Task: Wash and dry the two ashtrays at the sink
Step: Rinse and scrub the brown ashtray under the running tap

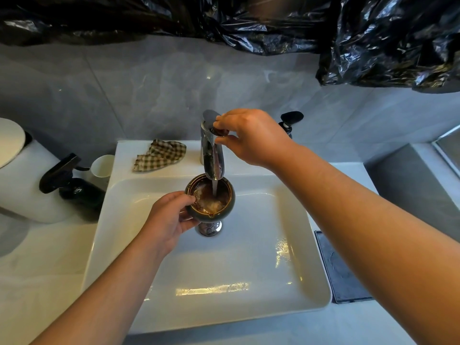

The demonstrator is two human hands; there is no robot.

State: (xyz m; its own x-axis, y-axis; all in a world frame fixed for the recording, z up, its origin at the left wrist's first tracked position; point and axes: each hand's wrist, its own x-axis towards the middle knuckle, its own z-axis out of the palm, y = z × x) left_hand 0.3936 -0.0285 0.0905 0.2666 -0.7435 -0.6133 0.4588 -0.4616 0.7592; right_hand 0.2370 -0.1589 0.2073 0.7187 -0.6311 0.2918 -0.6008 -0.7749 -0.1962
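- Two bare forearms reach in from the lower edge over a white rectangular sink point(224, 317). The right forearm point(373, 232) is the nearer and crosses the basin's right rim.
- The left hand point(166, 217) grips a round, dark green ashtray point(231, 198). Its thumb lies over the near-left rim and its fingers curl under the bowl.
- The ashtray is held above the middle of the basin, directly below the spout and just over the chrome drain stopper point(209, 229).
- A thin stream of water point(214, 188) falls from the chrome faucet point(211, 155) into the ashtray, where brown water and pale foam swirl.
- The right hand point(251, 135) is up at the top of the faucet. Its thumb and fingertips pinch the flat faucet lever point(208, 116).
- A crumpled brown-and-white checked cloth point(160, 155) lies on the sink's back ledge, left of the faucet.
- A black spray bottle point(72, 183) and a white cup point(102, 165) stand on the counter to the left of the sink, beside a large white rounded fixture point(25, 170).
- A black pump dispenser point(290, 120) shows behind the right wrist.
- A dark rectangular mat point(341, 267) lies on the counter against the sink's right side.
- Black plastic sheeting point(385, 41) hangs across the top of the grey tiled wall.
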